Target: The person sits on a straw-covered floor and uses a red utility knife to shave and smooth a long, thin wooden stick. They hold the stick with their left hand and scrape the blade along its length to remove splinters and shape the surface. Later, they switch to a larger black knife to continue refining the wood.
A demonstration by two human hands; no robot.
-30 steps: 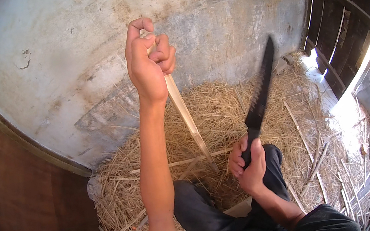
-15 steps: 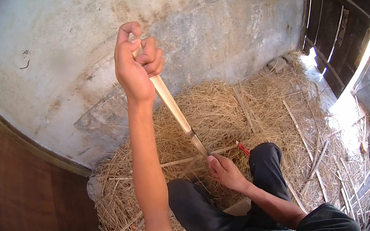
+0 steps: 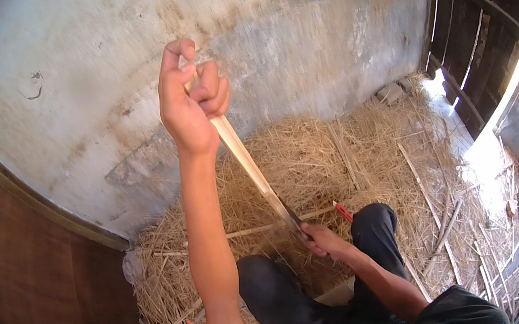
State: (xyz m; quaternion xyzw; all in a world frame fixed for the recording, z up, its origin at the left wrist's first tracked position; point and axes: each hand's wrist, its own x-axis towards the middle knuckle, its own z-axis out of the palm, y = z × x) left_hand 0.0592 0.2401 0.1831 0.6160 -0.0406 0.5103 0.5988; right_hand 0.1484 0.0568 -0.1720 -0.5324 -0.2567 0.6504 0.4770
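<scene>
My left hand [image 3: 191, 115] is raised in front of the wall, its fingers curled around the upper end of a pale split bamboo strip [image 3: 243, 155]. The strip slants down to the right, and its lower end runs between my knees. A knife with a dark blade [image 3: 291, 212] lies along the strip just below a bend or node. My right hand [image 3: 326, 241] is closed around the knife's handle, which is mostly hidden by the fingers. The blade's exact contact with the strip is slightly blurred.
Straw-like shavings [image 3: 312, 153] cover the floor around my legs, with loose thin strips [image 3: 424, 193] among them. A slim red tool [image 3: 343, 212] lies by my right knee. Behind is a stained wall [image 3: 295, 41]; a brown panel [image 3: 30, 259] stands at left, dark boards [image 3: 472, 26] at right.
My right hand and the knife have moved slightly down and right along the strip, showing more of the blade. My left hand has dropped a little with the strip.
</scene>
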